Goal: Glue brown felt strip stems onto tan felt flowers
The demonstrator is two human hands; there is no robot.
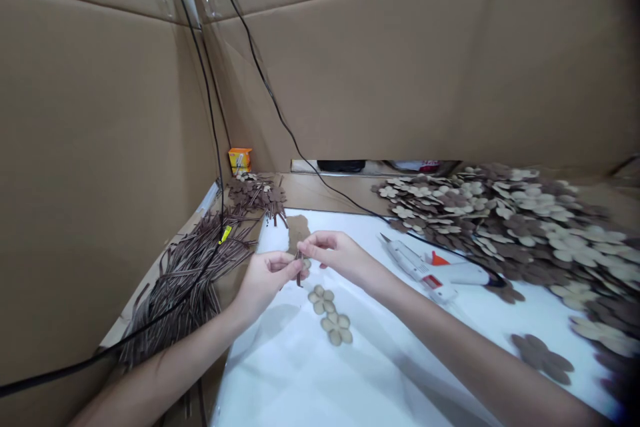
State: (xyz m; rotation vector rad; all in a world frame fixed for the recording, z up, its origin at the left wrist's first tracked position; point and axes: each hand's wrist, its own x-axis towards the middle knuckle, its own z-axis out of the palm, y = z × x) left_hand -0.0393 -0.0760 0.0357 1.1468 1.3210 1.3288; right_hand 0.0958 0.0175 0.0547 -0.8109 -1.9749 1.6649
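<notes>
My left hand (273, 278) and my right hand (333, 251) meet above the white board (280, 373). Between their fingertips is a thin dark brown strip (299, 274), pinched by both hands. A small beige flower piece (307, 265) shows just behind the strip, partly hidden by my fingers. Below my hands, two beige flower pieces, one (321, 299) above the other (337, 329), lie on the board. A torn brown patch (299, 228) is on the board beyond my fingers.
A white glue gun (425, 270) lies to the right, before a large pile of flower pieces (525, 213). Brown strips (175, 287) are heaped at left, near an orange box (240, 160). A black cable (273, 97) hangs across. Cardboard walls (400, 67) stand behind.
</notes>
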